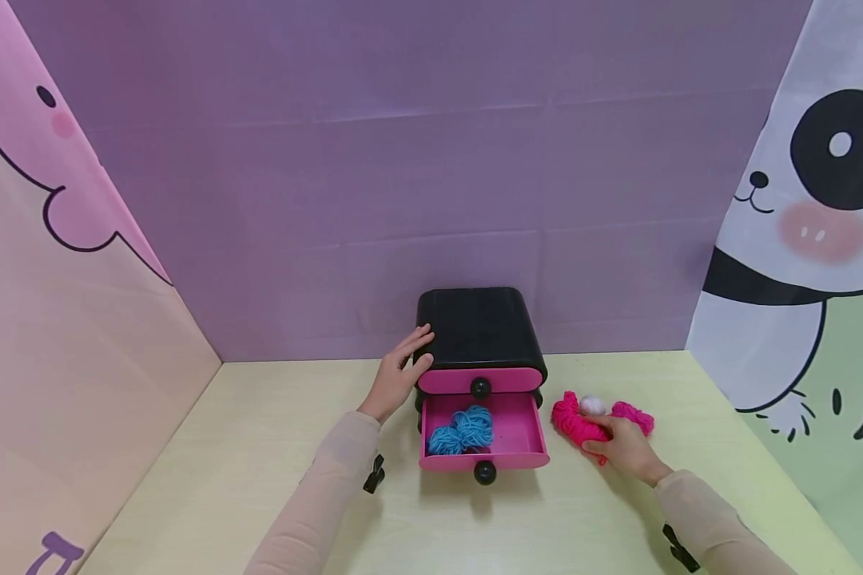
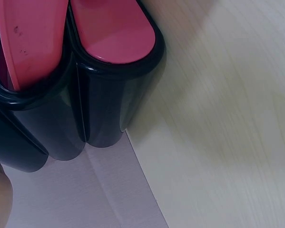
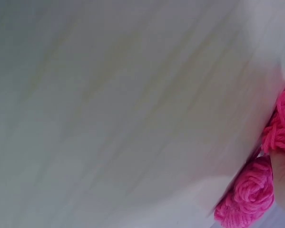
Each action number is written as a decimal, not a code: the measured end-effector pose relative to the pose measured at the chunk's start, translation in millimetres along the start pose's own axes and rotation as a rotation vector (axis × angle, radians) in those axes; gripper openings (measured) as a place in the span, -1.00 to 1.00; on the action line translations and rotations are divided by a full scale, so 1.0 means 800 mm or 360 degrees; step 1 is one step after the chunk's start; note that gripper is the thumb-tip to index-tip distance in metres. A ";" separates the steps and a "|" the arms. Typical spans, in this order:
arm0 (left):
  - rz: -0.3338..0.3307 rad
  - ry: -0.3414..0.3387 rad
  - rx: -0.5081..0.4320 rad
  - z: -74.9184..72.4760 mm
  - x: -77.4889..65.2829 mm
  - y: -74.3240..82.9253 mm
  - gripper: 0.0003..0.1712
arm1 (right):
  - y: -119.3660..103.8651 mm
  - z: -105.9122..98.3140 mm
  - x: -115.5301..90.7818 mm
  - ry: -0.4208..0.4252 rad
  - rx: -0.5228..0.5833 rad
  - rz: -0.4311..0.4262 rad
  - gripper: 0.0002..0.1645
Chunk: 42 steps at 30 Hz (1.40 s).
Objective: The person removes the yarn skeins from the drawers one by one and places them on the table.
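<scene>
A small black drawer cabinet [image 1: 475,323] with pink drawers stands near the back of the table. My left hand [image 1: 391,385] rests with extended fingers along its upper left side. One lower drawer [image 1: 519,431] is pulled out, and a bundle of blue yarn [image 1: 467,430] lies inside, towards its left. To the right of the cabinet, my right hand [image 1: 627,449] pinches a bright pink yarn skein [image 1: 574,418] on the table. Beside that hand are a darker pink yarn bundle [image 1: 634,417] and a white ball [image 1: 592,406]. The right wrist view shows the thumb against the pink yarn [image 3: 279,137].
The pale wooden table [image 1: 259,455] meets a purple backdrop [image 1: 431,176] behind the cabinet. Printed panels close off the left and right sides, one with a panda [image 1: 769,351]. A closed pink drawer [image 1: 446,381] with a black knob sits above the pulled-out one.
</scene>
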<state>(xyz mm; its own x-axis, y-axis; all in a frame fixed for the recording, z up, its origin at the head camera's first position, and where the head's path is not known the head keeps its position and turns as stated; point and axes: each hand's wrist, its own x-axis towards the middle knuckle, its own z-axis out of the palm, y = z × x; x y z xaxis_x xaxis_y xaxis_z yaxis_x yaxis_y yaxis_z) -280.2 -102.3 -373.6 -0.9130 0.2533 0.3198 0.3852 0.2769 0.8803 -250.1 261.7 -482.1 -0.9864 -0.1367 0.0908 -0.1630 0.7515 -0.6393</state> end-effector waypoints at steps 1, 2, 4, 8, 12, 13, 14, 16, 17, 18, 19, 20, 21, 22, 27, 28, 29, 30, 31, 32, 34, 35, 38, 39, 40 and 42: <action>-0.0003 -0.0001 0.0001 0.000 0.000 0.000 -0.48 | 0.001 0.000 0.000 0.0002 0.0001 0.0001 -0.40; -0.0005 -0.0002 0.0000 0.000 0.000 0.000 -0.48 | 0.001 0.001 0.001 0.0005 -0.0006 -0.0004 -0.40; -0.0008 -0.0004 0.0001 0.001 0.001 0.001 -0.47 | 0.002 0.002 0.002 0.0015 -0.0013 -0.0002 -0.40; -0.0008 -0.0003 0.0005 0.000 0.001 0.000 -0.47 | 0.005 0.003 0.005 0.0019 -0.0024 -0.0003 -0.38; -0.0008 -0.0004 0.0016 0.000 0.001 -0.001 -0.47 | 0.006 0.003 0.005 0.0024 -0.0038 0.0005 -0.35; -0.0008 -0.0003 0.0017 0.001 0.001 -0.002 -0.47 | 0.005 0.003 0.005 0.0022 -0.0036 0.0009 -0.34; -0.0009 -0.0002 0.0021 0.001 0.001 -0.002 -0.47 | 0.004 0.002 0.004 0.0019 -0.0033 0.0015 -0.34; -0.0009 0.0000 0.0024 0.001 0.001 -0.002 -0.47 | 0.002 0.001 0.003 0.0007 -0.0023 0.0026 -0.33; -0.0007 0.0001 0.0020 0.001 0.001 -0.002 -0.47 | 0.001 0.000 0.003 0.0000 -0.0019 0.0031 -0.33; -0.0005 0.0002 0.0018 0.001 0.001 -0.002 -0.47 | 0.000 0.000 0.002 -0.0008 -0.0016 0.0036 -0.33; -0.0006 0.0004 0.0018 0.001 0.000 -0.002 -0.47 | -0.002 -0.001 0.002 -0.0016 -0.0013 0.0041 -0.32; -0.0006 0.0004 0.0020 0.001 0.001 -0.002 -0.47 | -0.003 -0.001 0.001 -0.0023 -0.0009 0.0047 -0.32; -0.0005 0.0005 0.0018 0.001 0.001 -0.002 -0.47 | -0.004 -0.002 0.001 -0.0027 -0.0017 0.0045 -0.32; -0.0005 0.0007 0.0019 0.001 0.001 -0.002 -0.48 | -0.004 -0.002 0.001 -0.0028 -0.0022 0.0042 -0.31; -0.0008 0.0012 0.0026 0.001 0.000 -0.002 -0.47 | -0.003 -0.002 0.000 -0.0044 -0.0013 0.0016 -0.28; -0.0003 0.0012 0.0028 0.001 0.000 -0.003 -0.47 | -0.003 -0.002 0.000 -0.0045 -0.0009 0.0014 -0.27; -0.0001 0.0010 0.0023 0.001 0.000 -0.004 -0.47 | -0.003 -0.003 0.000 -0.0052 -0.0002 0.0016 -0.27; 0.0002 0.0008 0.0017 0.001 0.000 -0.005 -0.47 | -0.004 -0.005 -0.001 -0.0053 -0.0001 0.0014 -0.27; 0.0002 0.0005 0.0010 0.001 0.001 -0.005 -0.47 | -0.005 -0.006 -0.002 -0.0053 0.0000 0.0016 -0.28; 0.0009 0.0012 0.0008 0.002 0.003 -0.012 -0.47 | -0.006 -0.008 -0.003 -0.0051 -0.0004 0.0015 -0.28; 0.0009 0.0021 0.0000 0.003 0.007 -0.026 -0.47 | -0.010 -0.012 -0.005 -0.0050 -0.0009 0.0010 -0.30; -0.0001 0.0022 -0.0013 0.003 0.009 -0.029 -0.47 | -0.013 -0.015 -0.006 -0.0045 -0.0002 -0.0008 -0.32; 0.0014 0.0027 -0.0025 0.002 0.010 -0.032 -0.48 | -0.021 -0.025 -0.008 -0.0029 0.0047 -0.0074 -0.36; 0.0013 0.0018 -0.0026 0.001 0.008 -0.025 -0.48 | -0.025 -0.029 -0.008 -0.0023 0.0066 -0.0090 -0.37; 0.0022 0.0009 -0.0026 0.001 0.005 -0.018 -0.48 | -0.028 -0.033 -0.008 -0.0014 0.0087 -0.0105 -0.38; 0.0039 0.0005 -0.0010 0.000 0.002 -0.007 -0.48 | -0.035 -0.041 -0.007 -0.0010 0.0126 -0.0128 -0.39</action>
<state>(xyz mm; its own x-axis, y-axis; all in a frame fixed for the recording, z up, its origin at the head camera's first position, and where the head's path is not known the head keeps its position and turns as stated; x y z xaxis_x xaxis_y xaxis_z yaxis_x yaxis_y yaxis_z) -283.6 -103.5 -378.2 -0.9038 0.2572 0.3421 0.4064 0.2647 0.8745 -240.4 262.5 -440.1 -0.9701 -0.1989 0.1393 -0.2393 0.6848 -0.6883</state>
